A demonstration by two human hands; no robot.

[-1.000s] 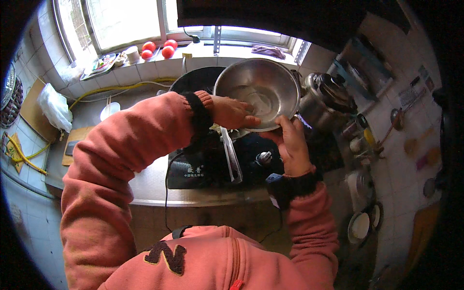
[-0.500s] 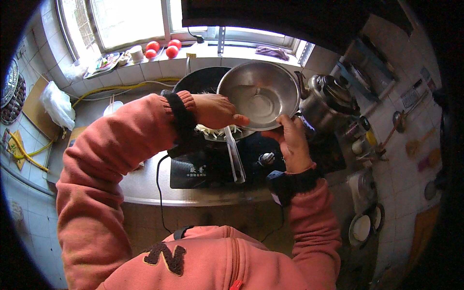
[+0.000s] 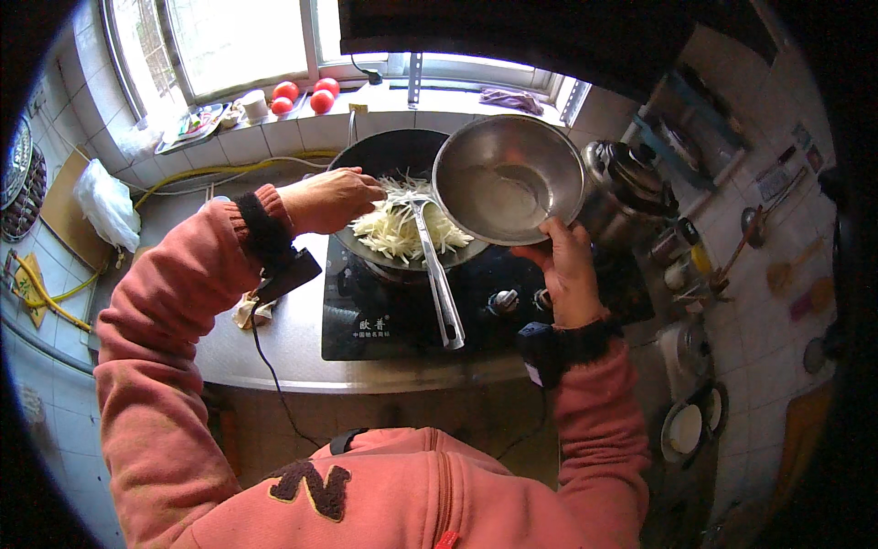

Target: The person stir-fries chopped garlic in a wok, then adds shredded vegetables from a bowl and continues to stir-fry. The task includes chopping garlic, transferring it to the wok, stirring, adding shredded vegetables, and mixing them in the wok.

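My right hand (image 3: 569, 273) grips the near rim of a steel bowl (image 3: 503, 174), tilted beside the wok on its right. The bowl's inside looks wet and shiny, and no shreds show in it. Over the left side of the black wok (image 3: 375, 151) reaches my left hand (image 3: 334, 199), back up, fingers stretched toward a heap of pale shredded vegetable (image 3: 402, 233), probably potato. Nothing shows in those fingers; whether their tips touch the shreds I cannot tell. A metal spatula (image 3: 439, 284) rests across the wok, its handle pointing toward me.
The wok stands on a black glass cooktop (image 3: 384, 320) with knobs. A steel kettle (image 3: 626, 183) is close on the bowl's right. Tomatoes (image 3: 322, 101) sit on the windowsill. A yellow hose (image 3: 219, 166) runs along the wall; a white plastic bag (image 3: 108, 206) is at left.
My left hand has moved left, away from the bowl and over the wok's left side. The bowl has shifted slightly right with my right hand, uncovering the shreds and spatula head.
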